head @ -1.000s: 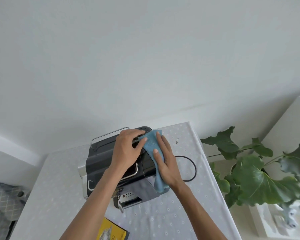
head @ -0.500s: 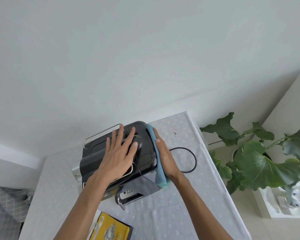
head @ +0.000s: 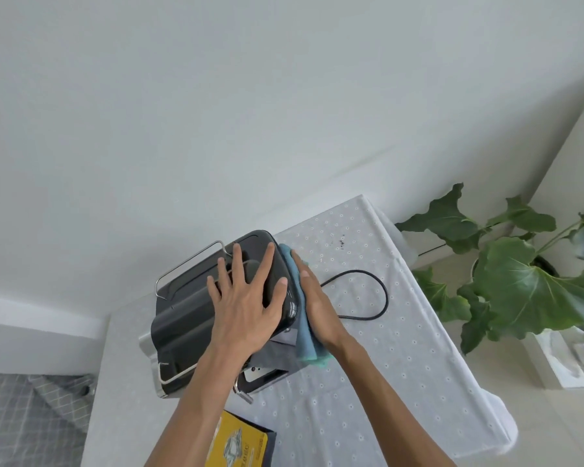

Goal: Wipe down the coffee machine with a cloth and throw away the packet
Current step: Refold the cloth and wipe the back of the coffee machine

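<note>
Two hands are seen. The fingers (head: pixel 266 264) of the left hand (head: pixel 246 308) are spread straight and laid flat on top of the one coffee machine (head: pixel 186 318); nothing is gripped. The fingers (head: pixel 302 267) of the right hand (head: pixel 317 308) are held straight and together, and the one blue cloth (head: pixel 305 345) is pressed flat by them against the machine's right side. The cloth is folded, and a teal edge is shown below the palm. The machine is black, with wire rails and a silver base, and is set on the dotted tablecloth (head: pixel 368 382). One yellow packet (head: pixel 236 446) is laid beside the left forearm, untouched. One black cable (head: pixel 351 271) is looped just right of the right hand. One plant (head: pixel 526 291) is seen beyond the table.
</note>
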The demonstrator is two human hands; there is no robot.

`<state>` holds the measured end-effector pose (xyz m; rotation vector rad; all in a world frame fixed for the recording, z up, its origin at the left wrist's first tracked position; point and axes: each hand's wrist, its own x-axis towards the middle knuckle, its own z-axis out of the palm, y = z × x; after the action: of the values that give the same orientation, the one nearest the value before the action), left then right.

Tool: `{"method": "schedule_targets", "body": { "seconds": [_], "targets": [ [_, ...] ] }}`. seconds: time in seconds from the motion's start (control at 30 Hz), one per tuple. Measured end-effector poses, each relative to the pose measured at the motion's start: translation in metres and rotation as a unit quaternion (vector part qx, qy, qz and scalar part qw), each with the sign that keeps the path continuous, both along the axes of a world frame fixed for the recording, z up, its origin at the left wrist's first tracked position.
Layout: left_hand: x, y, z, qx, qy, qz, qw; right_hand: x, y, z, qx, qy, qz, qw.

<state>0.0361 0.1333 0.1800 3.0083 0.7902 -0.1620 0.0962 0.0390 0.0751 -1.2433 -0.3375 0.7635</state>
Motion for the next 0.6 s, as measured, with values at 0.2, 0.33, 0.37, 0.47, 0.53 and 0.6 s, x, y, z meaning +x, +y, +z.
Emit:
{"method": "schedule_targets", "body": {
  "seconds": [0.2,0.33,0.37,0.47,0.53,0.6],
  "targets": [
    [0.002,-0.002,0.002,0.012,0.009,-0.001,1.000,0.035,0.023,-0.051,-0.053,-0.016,0.052,0.997],
    [0.003,-0.002,0.002,0.007,0.008,-0.002,1.000,-0.003,-0.005,-0.049,-0.052,0.034,-0.003,0.998],
    [0.003,-0.002,0.002,0.006,0.008,-0.001,1.000,-0.012,-0.010,-0.039,-0.035,0.025,-0.009,0.999],
    [0.004,-0.002,0.003,0.006,0.003,-0.001,1.000,0.005,-0.001,-0.011,0.004,-0.040,0.011,0.999],
    [0.004,-0.001,0.003,0.005,0.004,0.001,1.000,0.034,0.018,-0.015,0.013,-0.076,0.046,0.996],
    [0.004,-0.002,0.003,0.000,0.007,0.003,1.000,0.052,0.030,-0.039,0.000,-0.059,0.057,0.997]
  ]
}}
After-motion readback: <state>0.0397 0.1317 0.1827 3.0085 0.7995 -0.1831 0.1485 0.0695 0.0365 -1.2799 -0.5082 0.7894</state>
